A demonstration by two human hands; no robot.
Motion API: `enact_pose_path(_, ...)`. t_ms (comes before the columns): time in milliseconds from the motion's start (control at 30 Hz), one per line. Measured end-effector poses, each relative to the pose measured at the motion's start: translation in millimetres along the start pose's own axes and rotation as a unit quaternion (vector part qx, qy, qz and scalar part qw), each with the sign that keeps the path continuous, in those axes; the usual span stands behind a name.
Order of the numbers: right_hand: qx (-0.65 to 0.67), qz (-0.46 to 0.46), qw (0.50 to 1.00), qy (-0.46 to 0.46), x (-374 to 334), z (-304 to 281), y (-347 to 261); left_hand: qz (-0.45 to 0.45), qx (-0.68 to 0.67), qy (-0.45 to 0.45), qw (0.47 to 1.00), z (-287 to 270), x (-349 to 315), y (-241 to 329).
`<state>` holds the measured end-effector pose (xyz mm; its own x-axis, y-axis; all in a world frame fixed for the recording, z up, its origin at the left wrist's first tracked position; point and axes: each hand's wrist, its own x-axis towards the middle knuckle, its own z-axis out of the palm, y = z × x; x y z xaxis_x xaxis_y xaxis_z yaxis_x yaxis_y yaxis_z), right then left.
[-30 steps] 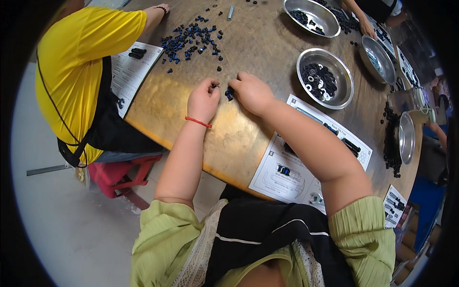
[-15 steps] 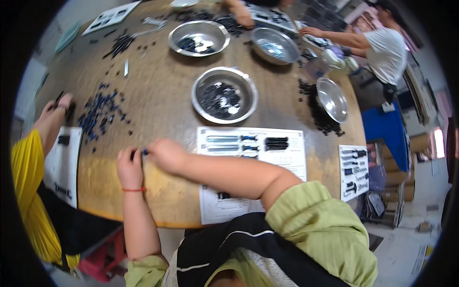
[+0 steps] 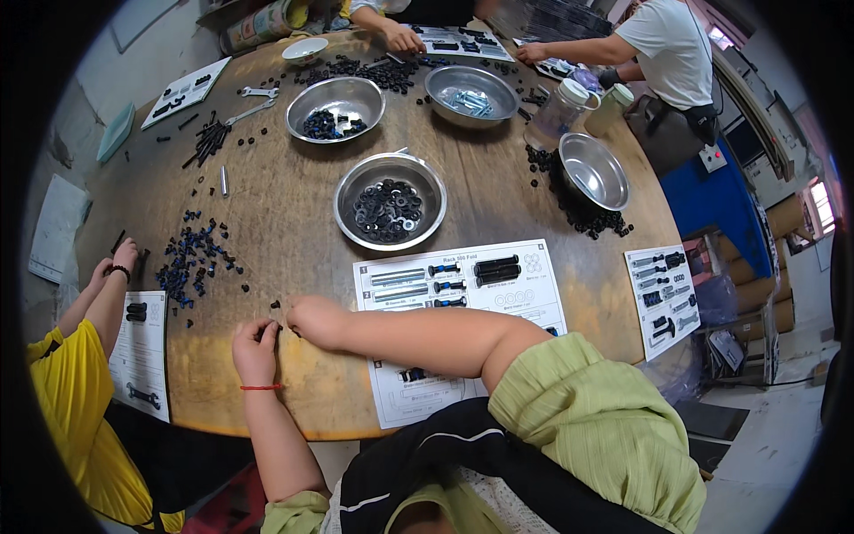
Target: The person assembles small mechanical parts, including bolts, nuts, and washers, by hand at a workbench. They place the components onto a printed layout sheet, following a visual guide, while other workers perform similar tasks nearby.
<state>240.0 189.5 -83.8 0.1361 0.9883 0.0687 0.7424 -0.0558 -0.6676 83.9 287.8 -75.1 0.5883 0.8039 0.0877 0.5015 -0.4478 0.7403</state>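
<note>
My left hand [image 3: 255,350], with a red cord at its wrist, is closed in a pinch over the table near its front edge. A tiny dark piece shows at its fingertips, too small to name. Close beside it, my right hand [image 3: 318,322] is closed with curled fingers; whatever it may hold is hidden. Just beyond the hands lies a small black piece [image 3: 276,304]. My right forearm crosses a printed sheet [image 3: 525,307] bearing silver tubes [image 3: 398,277], blue-and-black bolts [image 3: 447,287] and black bolts [image 3: 496,270]. Farther left spreads a pile of small blue-and-black bolts [image 3: 191,267].
A steel bowl of black washers [image 3: 391,209] stands beyond the sheet. Behind it are bowls of bolts [image 3: 334,126] and silver tubes [image 3: 470,104]. A tilted steel bowl [image 3: 594,173] rests on black parts. Wrenches [image 3: 251,110] lie far left. Co-workers sit left and stand opposite.
The view has shifted, showing more of the table's far side. My hands remain close together; the blue piece seen between them earlier no longer shows there.
</note>
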Motion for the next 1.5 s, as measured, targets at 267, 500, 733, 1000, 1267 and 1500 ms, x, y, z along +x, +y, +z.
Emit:
enact_pose_path(267,0.053,0.011,0.996,0.072,-83.3,-69.9,8.5,-0.042,-0.057,-0.005,0.997,8.6,-19.5,4.6)
enact_pose_path(500,0.002,0.159,0.981,0.114,-204.5,-117.0,-4.4,0.119,-0.113,-0.188,0.968,48.8,-98.0,116.0)
enact_pose_path(733,-0.125,0.093,0.983,0.092,-242.2,-79.3,-1.7,0.295,0.055,-0.208,0.931,90.6,-118.8,138.9)
enact_pose_path(1000,-0.068,0.143,0.983,0.089,-258.0,-81.7,-8.4,0.276,-0.014,-0.193,0.941,85.6,-131.3,141.6)
enact_pose_path(1267,-0.027,0.144,0.986,0.08,-257.6,-76.6,-7.3,0.297,0.019,-0.158,0.941,97.2,-144.9,136.5)
enact_pose_path(1500,0.008,0.155,0.985,0.079,-253.6,-71.1,-6.3,0.271,0.024,-0.143,0.951,93.7,-145.5,140.0)
